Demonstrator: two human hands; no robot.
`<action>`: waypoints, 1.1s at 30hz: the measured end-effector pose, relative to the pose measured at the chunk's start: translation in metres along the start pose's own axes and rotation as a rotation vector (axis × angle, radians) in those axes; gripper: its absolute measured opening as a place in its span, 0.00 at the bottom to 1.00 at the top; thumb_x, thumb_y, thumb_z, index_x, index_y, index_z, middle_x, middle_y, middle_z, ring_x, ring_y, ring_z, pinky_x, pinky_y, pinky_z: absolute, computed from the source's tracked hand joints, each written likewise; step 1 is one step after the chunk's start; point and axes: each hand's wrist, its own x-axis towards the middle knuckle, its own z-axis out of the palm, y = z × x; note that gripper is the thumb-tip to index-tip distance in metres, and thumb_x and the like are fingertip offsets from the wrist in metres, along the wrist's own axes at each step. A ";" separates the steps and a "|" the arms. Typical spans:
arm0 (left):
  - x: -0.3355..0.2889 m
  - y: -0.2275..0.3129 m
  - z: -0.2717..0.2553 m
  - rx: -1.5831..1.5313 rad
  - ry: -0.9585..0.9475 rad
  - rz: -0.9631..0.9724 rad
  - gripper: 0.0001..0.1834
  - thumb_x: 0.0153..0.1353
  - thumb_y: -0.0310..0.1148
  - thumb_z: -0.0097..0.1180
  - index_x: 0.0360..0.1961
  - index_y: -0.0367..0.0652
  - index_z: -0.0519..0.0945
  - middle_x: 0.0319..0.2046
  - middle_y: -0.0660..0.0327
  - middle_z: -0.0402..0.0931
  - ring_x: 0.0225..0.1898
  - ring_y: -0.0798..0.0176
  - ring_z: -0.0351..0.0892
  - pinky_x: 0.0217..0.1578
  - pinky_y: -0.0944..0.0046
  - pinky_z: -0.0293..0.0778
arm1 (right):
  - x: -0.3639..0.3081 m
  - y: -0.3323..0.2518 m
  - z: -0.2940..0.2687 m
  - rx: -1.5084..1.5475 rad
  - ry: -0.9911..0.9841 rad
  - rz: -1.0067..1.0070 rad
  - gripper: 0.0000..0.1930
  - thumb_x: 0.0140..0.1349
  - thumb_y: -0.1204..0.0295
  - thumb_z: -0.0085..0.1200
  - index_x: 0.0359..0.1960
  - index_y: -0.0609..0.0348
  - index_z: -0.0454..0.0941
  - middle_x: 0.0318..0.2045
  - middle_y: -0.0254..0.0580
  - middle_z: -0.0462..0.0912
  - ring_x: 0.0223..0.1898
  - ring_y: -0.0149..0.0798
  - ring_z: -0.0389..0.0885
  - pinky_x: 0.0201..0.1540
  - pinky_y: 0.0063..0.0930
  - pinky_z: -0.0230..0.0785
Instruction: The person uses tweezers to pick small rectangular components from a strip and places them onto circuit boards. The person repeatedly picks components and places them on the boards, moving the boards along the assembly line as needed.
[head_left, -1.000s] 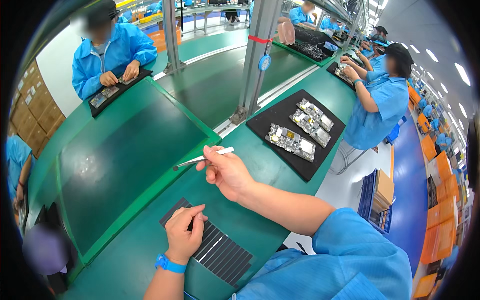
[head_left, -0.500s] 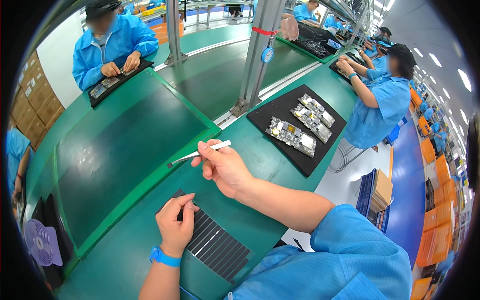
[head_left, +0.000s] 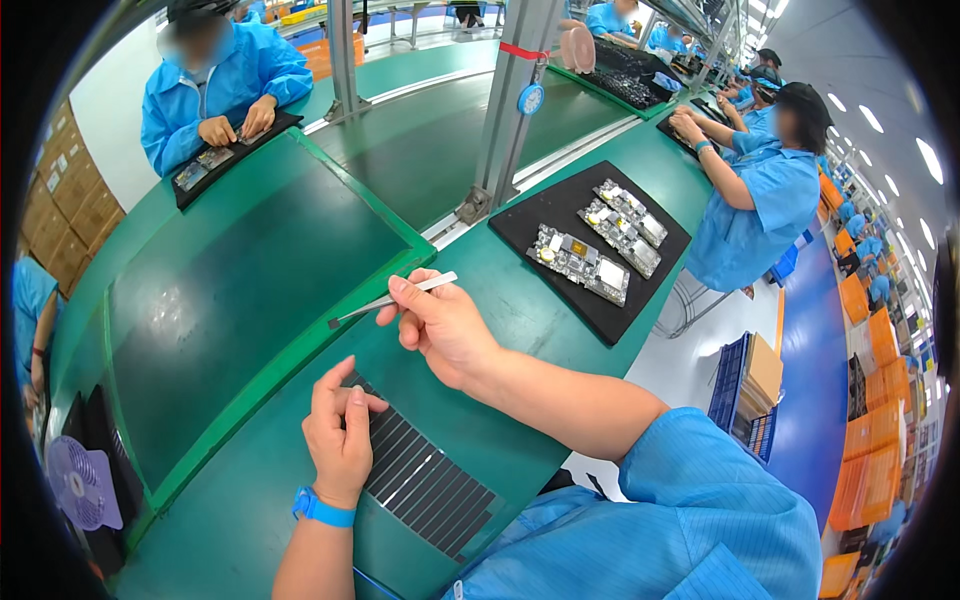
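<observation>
My right hand grips a pair of tweezers over the green bench, their dark tips pointing left toward the belt's green edge. A small dark bit shows at the tips; what it is I cannot make out. My left hand is raised over the left edge of a sheet of black strips, index finger stretched out and thumb apart, nothing visible in it. A blue band circles that wrist. Beyond my right hand, three circuit boards lie on a black foam mat.
A dark green belt with a bright green border runs along the bench. Past the mat rises a metal post with a blue round tag. Co-workers sit across the belt and to the right. A purple fan stands at far left.
My left hand has shifted slightly left, and its fingers have spread from a near pinch. The tweezers in my right hand have moved a little to the left.
</observation>
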 end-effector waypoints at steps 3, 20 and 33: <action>0.001 0.002 0.003 -0.006 0.031 -0.025 0.15 0.65 0.26 0.46 0.52 0.35 0.72 0.21 0.60 0.80 0.23 0.72 0.74 0.30 0.71 0.69 | 0.001 0.000 -0.004 -0.006 0.009 -0.017 0.11 0.65 0.64 0.54 0.36 0.53 0.64 0.26 0.39 0.79 0.17 0.22 0.69 0.21 0.17 0.59; -0.001 -0.003 -0.006 0.018 -0.028 -0.021 0.08 0.62 0.23 0.49 0.41 0.35 0.77 0.20 0.59 0.80 0.23 0.71 0.79 0.25 0.71 0.71 | 0.018 -0.013 -0.013 0.082 0.061 -0.123 0.07 0.64 0.70 0.53 0.34 0.55 0.67 0.24 0.41 0.80 0.17 0.26 0.71 0.22 0.19 0.61; -0.002 -0.009 0.003 -0.019 -0.023 0.027 0.07 0.63 0.22 0.48 0.39 0.34 0.77 0.22 0.60 0.79 0.25 0.72 0.79 0.27 0.73 0.71 | 0.016 -0.009 -0.021 0.051 0.056 -0.076 0.08 0.64 0.68 0.53 0.34 0.53 0.67 0.23 0.40 0.79 0.16 0.25 0.69 0.20 0.18 0.59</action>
